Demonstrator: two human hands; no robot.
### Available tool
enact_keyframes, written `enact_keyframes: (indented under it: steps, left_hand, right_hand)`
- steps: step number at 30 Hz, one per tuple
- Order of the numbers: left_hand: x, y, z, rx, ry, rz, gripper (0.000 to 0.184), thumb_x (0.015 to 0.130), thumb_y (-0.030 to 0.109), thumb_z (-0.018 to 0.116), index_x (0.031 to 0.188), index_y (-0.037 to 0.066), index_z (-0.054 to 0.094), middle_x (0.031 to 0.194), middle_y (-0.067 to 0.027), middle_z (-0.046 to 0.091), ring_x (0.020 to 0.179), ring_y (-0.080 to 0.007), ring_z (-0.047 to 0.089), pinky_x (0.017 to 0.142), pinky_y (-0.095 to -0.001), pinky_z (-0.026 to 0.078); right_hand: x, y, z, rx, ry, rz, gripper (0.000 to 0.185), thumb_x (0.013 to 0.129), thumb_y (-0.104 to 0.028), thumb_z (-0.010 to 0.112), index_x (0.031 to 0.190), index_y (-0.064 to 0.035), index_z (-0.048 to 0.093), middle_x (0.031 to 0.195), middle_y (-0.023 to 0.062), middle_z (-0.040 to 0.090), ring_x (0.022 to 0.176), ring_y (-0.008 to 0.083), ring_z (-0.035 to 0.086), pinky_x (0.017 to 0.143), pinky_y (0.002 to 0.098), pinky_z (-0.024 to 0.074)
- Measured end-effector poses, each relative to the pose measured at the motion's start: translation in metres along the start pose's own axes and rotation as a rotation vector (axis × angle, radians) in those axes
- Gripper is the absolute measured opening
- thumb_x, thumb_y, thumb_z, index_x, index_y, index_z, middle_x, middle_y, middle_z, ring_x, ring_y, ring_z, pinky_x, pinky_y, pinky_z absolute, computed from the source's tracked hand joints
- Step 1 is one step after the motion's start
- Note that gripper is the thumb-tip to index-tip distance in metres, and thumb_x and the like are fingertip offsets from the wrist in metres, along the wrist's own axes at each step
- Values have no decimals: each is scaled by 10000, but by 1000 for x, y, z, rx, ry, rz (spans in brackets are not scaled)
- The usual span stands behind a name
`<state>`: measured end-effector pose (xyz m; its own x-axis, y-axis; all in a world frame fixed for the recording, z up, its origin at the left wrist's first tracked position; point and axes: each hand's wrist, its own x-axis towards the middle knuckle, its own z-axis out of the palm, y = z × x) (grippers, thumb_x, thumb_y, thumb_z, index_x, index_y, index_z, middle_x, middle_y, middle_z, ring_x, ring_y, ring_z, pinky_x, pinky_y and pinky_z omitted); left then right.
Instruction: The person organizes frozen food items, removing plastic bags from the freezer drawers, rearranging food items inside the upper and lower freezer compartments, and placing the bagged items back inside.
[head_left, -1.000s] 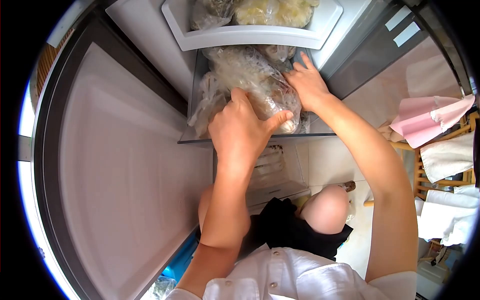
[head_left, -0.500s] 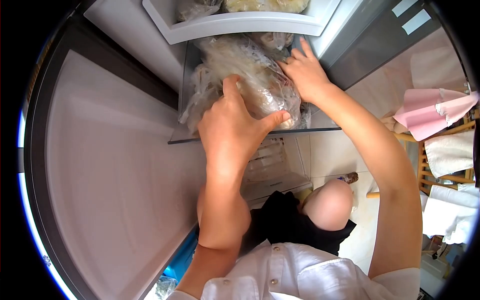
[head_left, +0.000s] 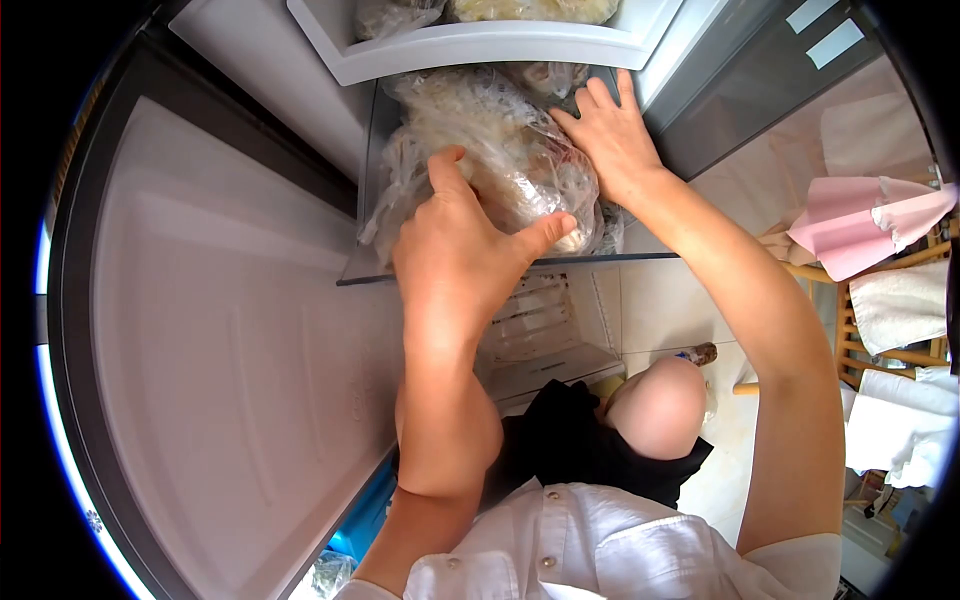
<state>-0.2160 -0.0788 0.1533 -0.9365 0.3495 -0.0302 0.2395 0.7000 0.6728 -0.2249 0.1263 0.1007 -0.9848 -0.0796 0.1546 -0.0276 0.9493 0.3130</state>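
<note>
A bulky clear plastic bag with pale food inside lies crumpled on the glass shelf of the opened fridge-freezer. My left hand rests against the near side of this bag, thumb and index finger spread wide; its other fingers are mostly hidden. At the bag's right side is my right hand, fingers extended toward the back and thumb toward the bag. More wrapped food sits behind, partly covered by the drawer above. I cannot make out what exactly the bags contain.
Just above the shelf juts a white drawer with bagged food. An open door stands at left, a dark panel at right. Below is a white slatted compartment. A wooden rack with cloths stands at right.
My right hand has lifted slightly and its fingers are more spread. My left hand has shifted a little to the left. The bag's folds have changed shape slightly.
</note>
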Motion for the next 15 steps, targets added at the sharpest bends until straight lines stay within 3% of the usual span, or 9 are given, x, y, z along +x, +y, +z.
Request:
enact_keyframes:
  steps: [5,8,12,15]
  left_hand:
    - [0,-4,1,-25,-20,6,987,572,468,873,1286,-41,419,988,-209,667,888,-293,670,776,-374,527]
    - [-1,1,1,61,-22,-7,927,587,417,871,1279,-22,439,1023,-193,661,890,-281,667,780,-372,522]
    - [-2,-4,3,103,71,60,762,629,326,849,1237,16,511,1145,-163,624,936,-276,649,781,-375,518]
    - [-1,-9,6,49,192,290,610,685,261,809,1194,34,563,1219,-144,588,1023,-288,608,838,-381,497]
  right_hand:
    - [-1,-3,4,-39,166,29,573,704,-127,684,1260,-139,550,1113,111,485,1119,300,433,1033,515,276]
    - [5,-4,4,-66,102,-36,607,674,-64,695,1255,-148,542,1121,104,498,1094,290,469,963,428,358]
    - [6,10,16,143,153,10,641,618,-9,726,1225,-127,560,1205,104,520,1106,272,494,941,377,393]
    - [9,24,16,183,147,-59,636,620,-21,737,1225,-120,566,1229,77,521,1139,259,484,969,380,386]
